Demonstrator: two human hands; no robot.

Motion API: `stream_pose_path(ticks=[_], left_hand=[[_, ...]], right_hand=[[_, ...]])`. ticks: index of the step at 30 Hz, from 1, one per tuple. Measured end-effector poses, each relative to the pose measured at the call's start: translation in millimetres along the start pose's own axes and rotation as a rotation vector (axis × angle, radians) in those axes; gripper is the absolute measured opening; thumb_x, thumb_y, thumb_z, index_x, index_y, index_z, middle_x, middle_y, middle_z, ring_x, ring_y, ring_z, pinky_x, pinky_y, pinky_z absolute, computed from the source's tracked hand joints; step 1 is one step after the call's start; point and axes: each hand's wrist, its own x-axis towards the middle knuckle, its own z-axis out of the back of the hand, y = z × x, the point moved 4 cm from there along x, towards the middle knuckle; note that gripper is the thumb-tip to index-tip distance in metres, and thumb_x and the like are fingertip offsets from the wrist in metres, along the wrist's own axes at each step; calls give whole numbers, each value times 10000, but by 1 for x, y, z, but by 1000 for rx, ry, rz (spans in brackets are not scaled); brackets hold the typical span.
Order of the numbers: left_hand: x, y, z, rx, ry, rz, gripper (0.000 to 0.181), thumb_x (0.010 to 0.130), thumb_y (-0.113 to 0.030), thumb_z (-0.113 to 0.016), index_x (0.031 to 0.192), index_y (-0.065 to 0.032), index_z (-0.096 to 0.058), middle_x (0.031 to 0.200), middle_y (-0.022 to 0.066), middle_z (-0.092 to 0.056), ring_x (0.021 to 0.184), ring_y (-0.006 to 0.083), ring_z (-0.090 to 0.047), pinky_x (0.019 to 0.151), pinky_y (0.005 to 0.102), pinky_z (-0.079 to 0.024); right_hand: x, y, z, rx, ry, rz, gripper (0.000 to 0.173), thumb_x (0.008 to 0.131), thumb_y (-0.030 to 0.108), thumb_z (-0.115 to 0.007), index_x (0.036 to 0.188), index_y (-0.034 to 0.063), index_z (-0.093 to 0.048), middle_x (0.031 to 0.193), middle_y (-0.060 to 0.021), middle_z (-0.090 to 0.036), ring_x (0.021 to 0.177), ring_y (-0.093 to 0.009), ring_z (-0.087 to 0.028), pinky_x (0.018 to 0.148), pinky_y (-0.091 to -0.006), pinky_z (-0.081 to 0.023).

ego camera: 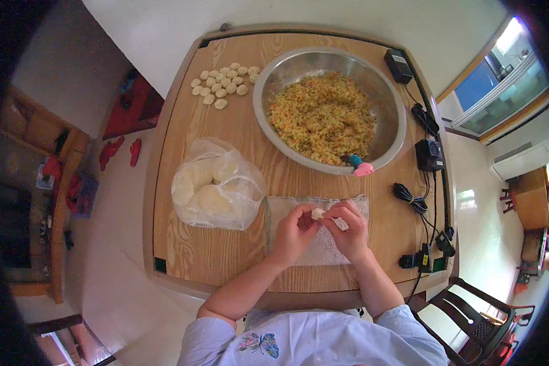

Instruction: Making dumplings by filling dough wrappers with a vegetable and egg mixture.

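Observation:
Between the fingertips of both hands sits a small piece of pale dough (318, 213). My left hand (297, 228) pinches it from the left, and my right hand (349, 226) grips it from the right. Both hands are above a light towel (309, 251) spread near the table's front edge. To the left, a clear plastic bag (244, 201) holds large lumps of pale dough (206, 199). Beyond the towel stands a wide metal basin (261, 98) of chopped, yellow-green filling (325, 114). A utensil with a pink and teal handle (363, 169) leans on its near rim.
Several small pleated dough balls (220, 87) lie at the table's back left. Power adapters (429, 155) and bundled black cables (411, 199) run along the right edge of the wooden table (210, 256). A dark chair (469, 315) stands at the lower right.

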Motion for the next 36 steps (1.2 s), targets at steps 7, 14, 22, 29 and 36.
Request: stream_pose_path(ticks=[7, 14, 22, 29, 36], left_hand=[[2, -1, 1, -275, 51, 70, 264, 772, 45, -591, 1019, -6, -512, 846, 49, -597, 822, 108, -590, 733, 237, -493], [8, 1, 7, -92, 156, 68, 254, 768, 45, -596, 1001, -12, -511, 848, 58, -598, 771, 103, -588, 681, 232, -492], [8, 6, 6, -309, 135, 171, 273, 766, 33, -610, 1009, -20, -495, 839, 40, -575, 702, 89, -566, 629, 222, -482], [10, 4, 8, -276, 129, 266, 246, 770, 9, -622, 988, -15, -511, 796, 22, -568, 692, 77, -558, 622, 205, -472], [10, 4, 10, -169, 153, 223, 260, 768, -1, -632, 1014, -5, -551, 810, 21, -577, 707, 74, -558, 646, 210, -474]], right_hand=[[0, -1, 1, 48, 21, -53, 159, 632, -24, -699, 740, 13, -589, 748, -68, -567, 707, -198, -546, 644, -286, -450], [2, -8, 2, 54, 80, -64, 164, 645, 26, -708, 755, 52, -589, 780, -58, -583, 749, -221, -554, 661, -315, -443], [3, -6, 6, -35, 77, 44, 161, 640, 3, -713, 742, 34, -593, 755, -65, -577, 731, -214, -552, 660, -304, -440], [1, -7, 4, 18, 68, -79, 158, 647, 53, -708, 759, 61, -597, 756, -53, -577, 728, -232, -545, 666, -332, -407], [4, -6, 6, -70, 56, 49, 159, 648, 54, -705, 779, 65, -615, 757, -56, -568, 730, -235, -537, 669, -335, -408]])
